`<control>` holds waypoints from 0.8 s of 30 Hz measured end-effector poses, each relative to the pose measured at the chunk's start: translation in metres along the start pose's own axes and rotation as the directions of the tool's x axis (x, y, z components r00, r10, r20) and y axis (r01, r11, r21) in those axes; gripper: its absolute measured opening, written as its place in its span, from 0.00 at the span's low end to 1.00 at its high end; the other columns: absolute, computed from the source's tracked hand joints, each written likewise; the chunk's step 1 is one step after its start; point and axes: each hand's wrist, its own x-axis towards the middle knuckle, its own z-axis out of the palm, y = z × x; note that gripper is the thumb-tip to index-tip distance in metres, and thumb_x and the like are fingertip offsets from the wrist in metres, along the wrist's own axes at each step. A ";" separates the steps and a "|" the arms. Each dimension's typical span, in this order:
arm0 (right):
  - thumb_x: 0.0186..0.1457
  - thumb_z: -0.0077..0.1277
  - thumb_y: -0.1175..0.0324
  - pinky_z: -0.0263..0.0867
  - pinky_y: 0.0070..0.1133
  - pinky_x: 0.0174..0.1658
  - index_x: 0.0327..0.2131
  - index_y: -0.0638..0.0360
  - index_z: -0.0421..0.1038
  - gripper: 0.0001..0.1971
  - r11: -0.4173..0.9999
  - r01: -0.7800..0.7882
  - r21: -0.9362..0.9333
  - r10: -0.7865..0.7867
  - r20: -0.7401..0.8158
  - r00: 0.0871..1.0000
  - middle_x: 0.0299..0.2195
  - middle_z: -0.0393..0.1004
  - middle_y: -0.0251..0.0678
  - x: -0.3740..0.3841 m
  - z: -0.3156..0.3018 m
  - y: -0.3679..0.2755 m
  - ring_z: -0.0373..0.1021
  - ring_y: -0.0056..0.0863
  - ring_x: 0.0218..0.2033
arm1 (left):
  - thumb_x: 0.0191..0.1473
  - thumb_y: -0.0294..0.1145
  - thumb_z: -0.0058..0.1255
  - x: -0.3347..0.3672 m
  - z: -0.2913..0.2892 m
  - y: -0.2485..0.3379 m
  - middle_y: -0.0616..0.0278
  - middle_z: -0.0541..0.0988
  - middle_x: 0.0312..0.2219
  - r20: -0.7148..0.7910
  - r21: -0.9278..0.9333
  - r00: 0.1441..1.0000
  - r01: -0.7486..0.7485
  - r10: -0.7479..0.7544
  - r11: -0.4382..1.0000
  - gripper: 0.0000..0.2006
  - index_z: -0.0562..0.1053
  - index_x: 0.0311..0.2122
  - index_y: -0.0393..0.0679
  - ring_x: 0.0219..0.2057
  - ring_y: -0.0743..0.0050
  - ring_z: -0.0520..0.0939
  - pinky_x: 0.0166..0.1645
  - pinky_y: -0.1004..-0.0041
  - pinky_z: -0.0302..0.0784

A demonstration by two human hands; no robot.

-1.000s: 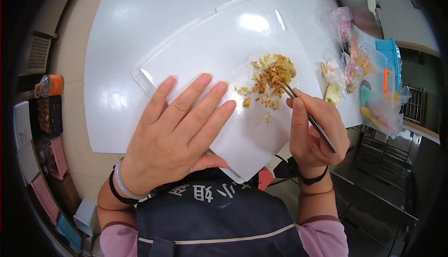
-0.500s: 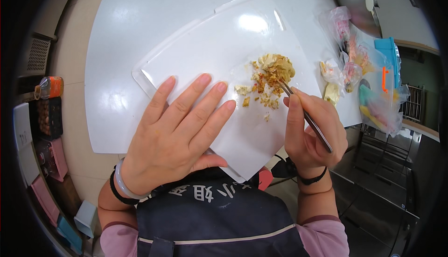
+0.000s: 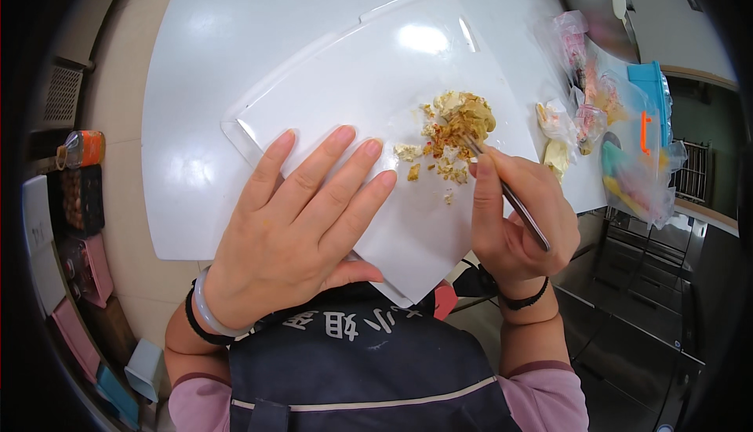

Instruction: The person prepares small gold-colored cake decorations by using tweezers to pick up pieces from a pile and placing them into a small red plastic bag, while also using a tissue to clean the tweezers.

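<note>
Head: yellowish food (image 3: pixel 473 115) on tray (image 3: pixel 369 87)

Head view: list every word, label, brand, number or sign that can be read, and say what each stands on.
Dark apron: a row of large white characters, not copied out here.
Container with an orange label, left side: any print is too small to read.
Pale panel, far left: faint marks, too blurred to read.
</note>
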 end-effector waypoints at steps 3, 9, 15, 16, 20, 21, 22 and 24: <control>0.38 0.55 0.84 0.67 0.18 0.21 0.30 0.66 0.69 0.11 1.000 -0.002 0.003 0.002 0.043 0.999 0.20 0.72 0.41 -0.001 -0.001 0.000 0.71 0.30 0.19 | 0.45 0.62 0.36 0.001 0.000 0.000 0.57 0.65 0.51 -0.003 -0.001 1.000 -0.003 0.003 1.000 0.35 0.65 0.49 0.42 0.55 0.57 0.62 0.58 0.55 0.49; 0.37 0.55 0.85 0.67 0.18 0.21 0.30 0.67 0.69 0.12 1.000 0.022 -0.020 -0.022 -0.017 1.000 0.20 0.72 0.41 0.002 -0.003 0.000 0.71 0.30 0.19 | 0.45 0.62 0.37 0.000 0.000 0.000 0.57 0.65 0.51 -0.004 -0.011 1.000 0.000 0.000 1.000 0.35 0.64 0.49 0.42 0.55 0.57 0.62 0.58 0.55 0.49; 0.37 0.55 0.85 0.66 0.18 0.21 0.30 0.67 0.69 0.12 0.999 -0.049 0.004 0.048 0.039 0.998 0.20 0.72 0.41 0.001 0.000 -0.003 0.71 0.30 0.19 | 0.44 0.62 0.38 0.001 -0.001 0.000 0.57 0.65 0.51 0.002 -0.010 1.000 0.000 0.000 1.000 0.35 0.64 0.50 0.42 0.55 0.57 0.61 0.58 0.55 0.49; 0.37 0.55 0.85 0.66 0.18 0.21 0.30 0.67 0.69 0.12 0.999 -0.046 0.004 0.046 0.038 0.998 0.20 0.72 0.41 0.001 -0.001 -0.003 0.71 0.30 0.19 | 0.44 0.61 0.38 0.001 -0.001 0.000 0.57 0.65 0.51 0.005 -0.013 1.000 -0.004 0.004 1.000 0.35 0.64 0.50 0.42 0.55 0.58 0.61 0.58 0.55 0.49; 0.37 0.54 0.85 0.66 0.18 0.21 0.29 0.67 0.69 0.11 1.000 -0.015 -0.008 0.015 -0.008 1.000 0.20 0.72 0.41 0.002 -0.002 -0.001 0.70 0.30 0.19 | 0.45 0.61 0.38 0.000 -0.001 0.000 0.57 0.65 0.51 0.011 -0.016 1.000 -0.004 0.004 1.000 0.35 0.64 0.50 0.42 0.55 0.58 0.61 0.58 0.55 0.49; 0.37 0.54 0.85 0.66 0.18 0.21 0.29 0.66 0.69 0.11 0.999 -0.011 -0.036 0.010 -0.019 1.000 0.20 0.72 0.41 0.003 -0.002 -0.001 0.70 0.30 0.19 | 0.45 0.61 0.37 0.000 -0.001 0.000 0.57 0.65 0.51 0.004 -0.010 1.000 -0.002 0.002 1.000 0.35 0.64 0.50 0.42 0.55 0.58 0.61 0.58 0.55 0.49; 0.37 0.54 0.85 0.66 0.18 0.21 0.29 0.66 0.69 0.11 0.999 -0.014 -0.039 0.014 -0.018 1.000 0.20 0.72 0.41 0.003 -0.002 -0.003 0.70 0.30 0.19 | 0.45 0.61 0.37 0.000 0.000 0.000 0.57 0.65 0.51 -0.003 -0.005 1.000 0.000 -0.001 1.000 0.35 0.64 0.50 0.42 0.55 0.58 0.61 0.58 0.55 0.49; 0.43 0.51 0.87 0.66 0.15 0.26 0.29 0.71 0.70 0.06 0.995 -0.093 0.022 0.092 0.040 0.995 0.20 0.73 0.42 0.003 -0.001 -0.008 0.71 0.24 0.20 | 0.45 0.61 0.37 0.000 -0.001 0.000 0.57 0.65 0.51 -0.004 -0.003 1.000 -0.001 0.001 1.000 0.35 0.64 0.50 0.42 0.55 0.57 0.62 0.58 0.55 0.49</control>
